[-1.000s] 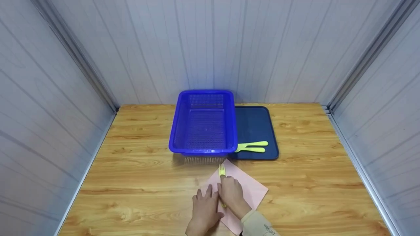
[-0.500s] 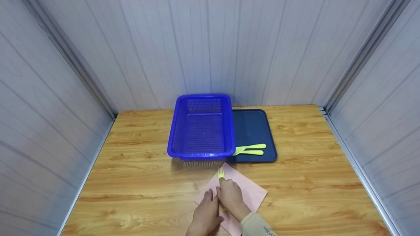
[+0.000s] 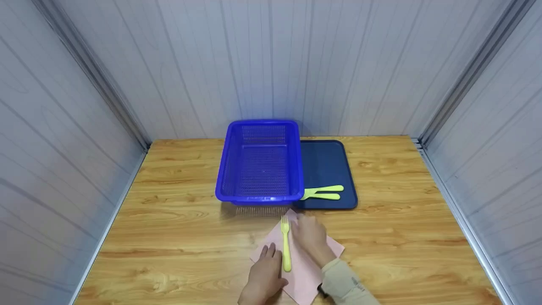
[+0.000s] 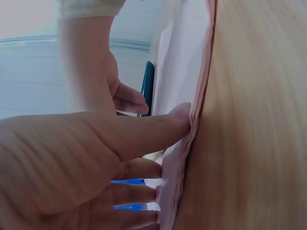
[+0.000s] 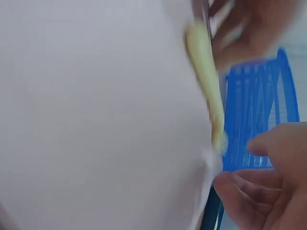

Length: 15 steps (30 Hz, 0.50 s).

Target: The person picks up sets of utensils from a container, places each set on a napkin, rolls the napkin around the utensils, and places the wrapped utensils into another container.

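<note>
On the pink napkin (image 3: 311,264) lies a slim yellow-green fork (image 3: 286,245), tines toward the basket; left hand (image 3: 264,277) presses flat, right hand (image 3: 311,237) relaxed, empty.

A yellow-green plastic fork (image 3: 286,244) lies flat, tines away, on a pink napkin (image 3: 311,269) spread cornerwise.

Right wrist view is motion-blurred: fork (image 5: 204,72) only a yellow smear, napkin (image 5: 96,120) w/o detail. Basket (image 3: 260,163) hides the business ends of the two utensils (image 3: 324,192) on the tray (image 3: 326,163), so type can't be told. Both forearms cut off at head view's bottom edge; left hand (image 4: 72,163) fills left wrist view, cropped.
</note>
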Tool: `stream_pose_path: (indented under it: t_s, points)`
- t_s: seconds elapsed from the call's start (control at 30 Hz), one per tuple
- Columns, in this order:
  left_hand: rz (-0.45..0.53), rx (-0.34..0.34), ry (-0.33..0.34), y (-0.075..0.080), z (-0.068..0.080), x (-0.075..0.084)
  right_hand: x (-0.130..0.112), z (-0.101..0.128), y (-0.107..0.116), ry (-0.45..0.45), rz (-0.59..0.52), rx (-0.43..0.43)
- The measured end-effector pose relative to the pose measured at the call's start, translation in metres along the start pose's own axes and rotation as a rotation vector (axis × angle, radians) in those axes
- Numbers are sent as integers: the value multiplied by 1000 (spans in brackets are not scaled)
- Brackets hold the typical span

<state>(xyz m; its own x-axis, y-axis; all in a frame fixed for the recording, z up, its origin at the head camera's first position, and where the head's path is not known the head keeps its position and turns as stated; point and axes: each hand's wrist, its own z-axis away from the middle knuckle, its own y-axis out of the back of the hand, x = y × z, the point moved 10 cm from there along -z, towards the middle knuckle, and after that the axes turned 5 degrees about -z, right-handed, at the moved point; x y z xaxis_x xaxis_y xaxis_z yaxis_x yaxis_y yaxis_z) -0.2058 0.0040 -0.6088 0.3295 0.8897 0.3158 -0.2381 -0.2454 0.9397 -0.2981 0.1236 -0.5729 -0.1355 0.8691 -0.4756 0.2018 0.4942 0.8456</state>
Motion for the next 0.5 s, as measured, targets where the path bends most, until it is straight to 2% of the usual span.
stream_pose_path:
  t_s: [0.13, 0.23, 0.4, 0.5]
  points:
    - [-18, -15, 20, 0, -2, -1, 24, -27, 16, 33, 49, 34]
    - [-20, 2, 18, 1, -2, -2, 41, -48, 22, 70, 98, 18]
    - [-24, 16, 10, 2, -2, -1, 61, -72, 20, 160, 170, -67]
    - [-31, 21, 8, 3, -2, 0, 67, -81, 16, 217, 174, -140]
